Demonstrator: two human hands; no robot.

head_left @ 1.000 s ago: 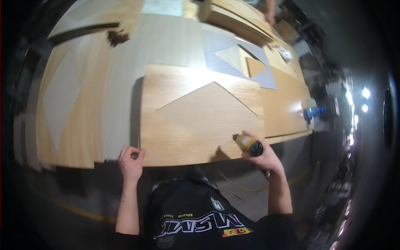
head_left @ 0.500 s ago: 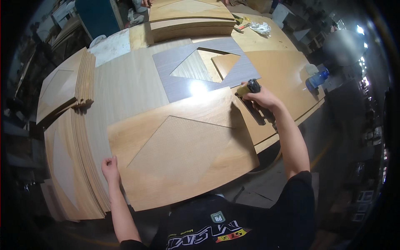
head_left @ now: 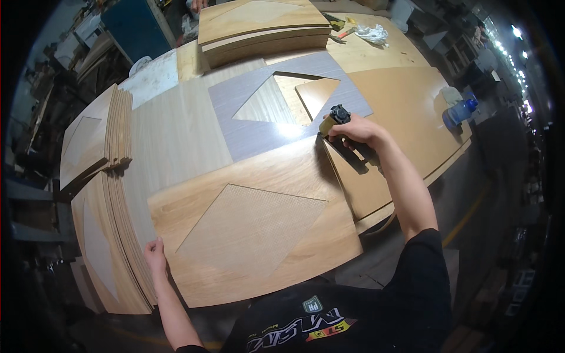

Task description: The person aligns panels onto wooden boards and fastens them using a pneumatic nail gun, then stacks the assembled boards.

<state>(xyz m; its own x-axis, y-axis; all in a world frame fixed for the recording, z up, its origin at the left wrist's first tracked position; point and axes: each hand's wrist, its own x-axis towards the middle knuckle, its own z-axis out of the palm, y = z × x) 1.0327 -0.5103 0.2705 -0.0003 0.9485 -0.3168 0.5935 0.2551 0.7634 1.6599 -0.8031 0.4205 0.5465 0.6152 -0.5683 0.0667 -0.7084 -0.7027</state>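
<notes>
A light wood-grain panel (head_left: 329,235) with a textured diamond-shaped inset (head_left: 253,229) lies in front of me. My right hand (head_left: 359,130) is wrapped round a dark nail gun (head_left: 338,117) with a yellowish part, held at the panel's far right corner. The fingers hide its handle, and I cannot tell whether its nose touches the wood. At the panel's left edge is my left hand (head_left: 156,257), with its fingers closed; what they hold, if anything, is hidden.
Beyond lies a grey panel (head_left: 229,100) with a diamond cut-out. Stacked panels stand at the left (head_left: 112,235) and far side (head_left: 265,44). A tan board (head_left: 400,106), a blue bottle (head_left: 460,113) and a white cloth bundle (head_left: 372,35) are rightward. Another person's hand (head_left: 197,5) shows at the top.
My right hand has moved the nail gun leftward to the panel's far right corner. My left hand stays by the left edge, still closed. The whole view has shifted slightly.
</notes>
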